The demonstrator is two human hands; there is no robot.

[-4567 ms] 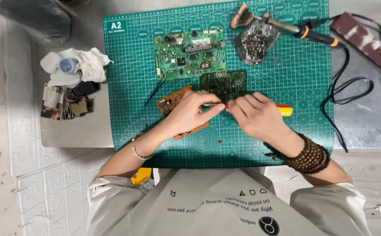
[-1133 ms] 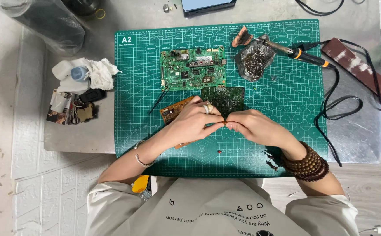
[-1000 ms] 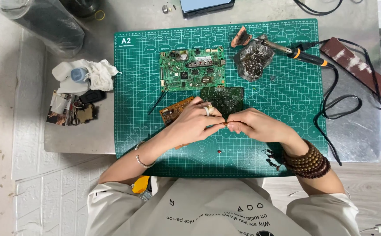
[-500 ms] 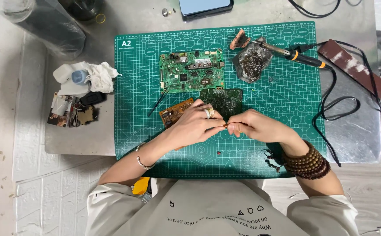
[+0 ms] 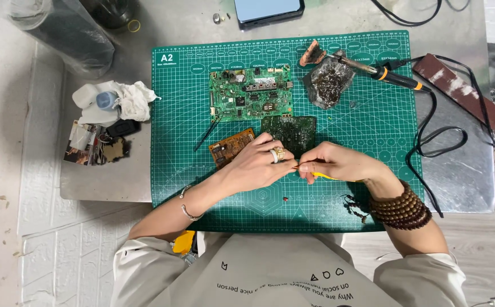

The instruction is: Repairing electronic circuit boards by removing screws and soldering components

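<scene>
My left hand (image 5: 261, 162) and my right hand (image 5: 335, 162) meet over the green cutting mat (image 5: 190, 148). The right hand grips a thin yellow-handled tool (image 5: 322, 175), its tip at my left fingertips. The left fingers pinch something tiny there; I cannot make out what. Just behind the hands lies a dark green circuit board (image 5: 291, 132), and an orange-brown board (image 5: 229, 146) sits partly under my left hand. A larger green circuit board (image 5: 250, 94) lies farther back.
A soldering iron (image 5: 392, 75) with a black cable rests at the back right beside a clear bag of metal bits (image 5: 328, 82). White cloth and a small bottle (image 5: 106, 101) sit left of the mat. A tiny red part (image 5: 285, 199) lies near the front.
The hands have stayed together over the mat, shifting slightly toward me, off the dark green board. The right hand's yellow tool now shows more clearly.
</scene>
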